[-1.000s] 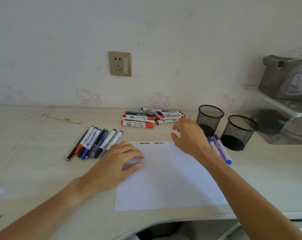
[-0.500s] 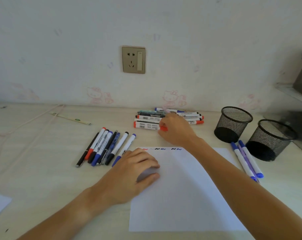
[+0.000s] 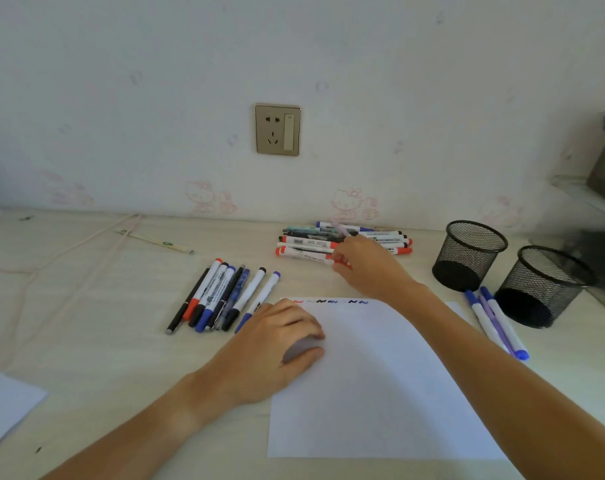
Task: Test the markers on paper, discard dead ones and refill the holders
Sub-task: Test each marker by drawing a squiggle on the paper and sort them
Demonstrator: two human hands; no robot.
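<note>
A white sheet of paper (image 3: 380, 375) lies in front of me, with a row of small coloured squiggles along its top edge. My left hand (image 3: 273, 344) rests on its left edge with loosely curled fingers and holds nothing. Behind the sheet is a pile of untested markers (image 3: 314, 237). My right hand (image 3: 370, 268) reaches into the pile and pinches the right end of the nearest red-capped marker (image 3: 304, 254). Several markers (image 3: 221, 296) lie in a row left of the sheet. Two empty black mesh holders (image 3: 470, 254) (image 3: 543, 285) stand at the right.
Three blue and purple markers (image 3: 495, 323) lie between the sheet and the holders. A thin stick (image 3: 155, 241) and a cord lie at the back left. Another paper's corner (image 3: 3, 407) shows at the near left. A wall socket (image 3: 277, 129) is behind, a shelf (image 3: 592, 199) at far right.
My right hand moved left from beside the holders to the marker pile and closed on the red-capped marker. The view shifted left. My left hand stayed on the paper.
</note>
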